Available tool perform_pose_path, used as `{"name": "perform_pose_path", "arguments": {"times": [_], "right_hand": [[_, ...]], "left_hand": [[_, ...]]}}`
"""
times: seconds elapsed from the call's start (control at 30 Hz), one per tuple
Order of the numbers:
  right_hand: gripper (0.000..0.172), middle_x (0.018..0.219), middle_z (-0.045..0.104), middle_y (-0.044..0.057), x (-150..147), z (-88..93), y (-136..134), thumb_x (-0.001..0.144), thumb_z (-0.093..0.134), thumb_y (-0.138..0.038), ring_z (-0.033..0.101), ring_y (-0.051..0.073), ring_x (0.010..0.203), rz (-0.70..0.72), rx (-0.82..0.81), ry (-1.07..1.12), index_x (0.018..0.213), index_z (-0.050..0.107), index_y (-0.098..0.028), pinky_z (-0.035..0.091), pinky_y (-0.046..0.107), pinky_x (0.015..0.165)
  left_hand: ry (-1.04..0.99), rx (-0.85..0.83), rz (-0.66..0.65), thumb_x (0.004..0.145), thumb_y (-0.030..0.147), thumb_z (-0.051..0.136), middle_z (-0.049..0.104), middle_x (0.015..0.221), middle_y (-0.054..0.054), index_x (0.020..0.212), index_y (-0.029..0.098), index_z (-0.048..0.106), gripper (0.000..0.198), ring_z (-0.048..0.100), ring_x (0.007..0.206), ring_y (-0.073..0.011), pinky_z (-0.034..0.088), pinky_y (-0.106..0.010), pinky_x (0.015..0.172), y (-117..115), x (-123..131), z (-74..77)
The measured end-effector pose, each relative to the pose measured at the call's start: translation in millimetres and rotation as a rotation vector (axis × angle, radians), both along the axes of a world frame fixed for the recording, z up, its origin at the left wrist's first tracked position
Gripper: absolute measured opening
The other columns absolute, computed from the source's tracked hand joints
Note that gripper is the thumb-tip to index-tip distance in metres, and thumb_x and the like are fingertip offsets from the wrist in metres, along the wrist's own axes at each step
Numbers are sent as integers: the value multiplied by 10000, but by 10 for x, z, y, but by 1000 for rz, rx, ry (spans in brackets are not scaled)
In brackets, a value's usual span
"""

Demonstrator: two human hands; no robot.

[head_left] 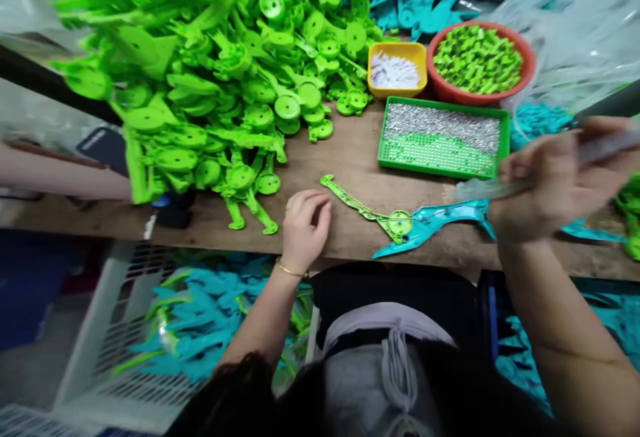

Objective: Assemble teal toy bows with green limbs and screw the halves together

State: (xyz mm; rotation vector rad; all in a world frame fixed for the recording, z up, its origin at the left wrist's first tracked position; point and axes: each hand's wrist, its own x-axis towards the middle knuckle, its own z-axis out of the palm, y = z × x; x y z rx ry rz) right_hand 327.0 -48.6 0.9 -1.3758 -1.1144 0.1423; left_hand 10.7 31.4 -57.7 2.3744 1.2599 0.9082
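My left hand (pixel 306 227) rests at the table's front edge with its fingers loosely curled. A gap shows between thumb and forefinger, and nothing is visible in it. Just right of it lies a lime green plastic arm (pixel 350 198) with a round disc, joined to or overlapping a blue plastic shell (pixel 435 220). Thin lines, perhaps wire or string, run along both. Over the shell's right end, my right hand (pixel 535 187) is closed around a pale, translucent stick-like tool (pixel 493 189). Motion blur hides its exact kind.
A tall heap of lime green parts (pixel 210 90) covers the left. Behind stand a green tray of small metal pieces (pixel 383 147), a yellow tub of white pieces (pixel 423 67) and a red bowl of green pieces (pixel 530 67). A crate (pixel 95 330) sits below.
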Motion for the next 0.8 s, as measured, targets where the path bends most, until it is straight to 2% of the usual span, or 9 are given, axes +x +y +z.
{"name": "perform_pose_path", "arguments": {"times": [0.03, 0.1, 0.23, 0.3, 0.33, 0.4, 0.5, 0.63, 0.8], "right_hand": [[254, 950, 509, 9, -168, -82, 93, 942, 399, -453, 609, 124, 697, -69, 131, 8, 1166, 366, -340, 473, 290, 572], [251, 863, 497, -7, -399, -219, 233, 922, 449, -425, 572, 116, 638, -78, 157, -29, 1132, 376, -309, 466, 299, 585], [406, 834, 588, 26, -472, -294, 189, 859, 538, -479, 602, 191, 748, 84, -426, -233, 1170, 440, -239, 485, 374, 709], [467, 902, 635, 64, -469, -209, 78, 838, 547, -526, 618, 219, 782, 32, -640, -349, 1185, 476, -221, 478, 384, 721], [482, 910, 646, 74, -493, -149, 27, 847, 521, -544, 622, 221, 768, -13, -676, -391, 1198, 480, -215, 473, 379, 705], [483, 850, 657, 65, -602, -35, -43, 894, 423, -551, 618, 210, 701, -20, -704, -440, 1225, 469, -203, 458, 354, 648], [451, 744, 652, 40, -866, 15, -70, 947, 306, -508, 600, 196, 633, 173, -782, -545, 1187, 512, -187, 424, 317, 579], [434, 881, 658, 97, -1177, -129, -40, 944, 378, -476, 594, 228, 834, 313, -758, -884, 1170, 574, -160, 432, 312, 641], [426, 888, 630, 104, -1373, -229, 58, 941, 421, -436, 528, 227, 839, 362, -695, -1074, 1217, 571, -147, 414, 307, 611]], "left_hand": [[15, -11, 2, 909, 268, 507, 653, 1022, -82, 958, 175, 648, 175, 596, 1010, -196, 479, -375, 943, 34, 1, 4], [42, -29, 15, 916, 278, 489, 641, 1046, -86, 979, 172, 644, 197, 586, 1030, -199, 472, -371, 948, 100, -28, 13], [54, -61, 39, 913, 282, 487, 633, 1069, -94, 1001, 163, 640, 212, 577, 1047, -205, 460, -369, 959, 226, -136, 8], [49, -70, 22, 914, 272, 486, 634, 1077, -93, 1008, 162, 639, 211, 576, 1052, -204, 450, -371, 969, 290, -150, -4], [49, -75, 6, 915, 267, 484, 634, 1083, -90, 1016, 165, 638, 211, 574, 1059, -204, 444, -373, 975, 322, -140, -12], [53, -96, -27, 917, 253, 475, 632, 1098, -85, 1046, 171, 632, 219, 568, 1069, -202, 433, -376, 982, 383, -97, -33], [40, -157, -66, 917, 233, 464, 622, 1092, -90, 1094, 157, 621, 248, 561, 1051, -200, 436, -368, 966, 450, -22, -81], [39, -182, -72, 897, 177, 467, 591, 1081, -95, 1112, 150, 627, 270, 536, 1038, -206, 429, -372, 954, 483, 6, -140], [50, -190, -74, 872, 107, 447, 574, 1078, -87, 1120, 150, 626, 309, 518, 1038, -205, 417, -372, 962, 483, -14, -151]]}}
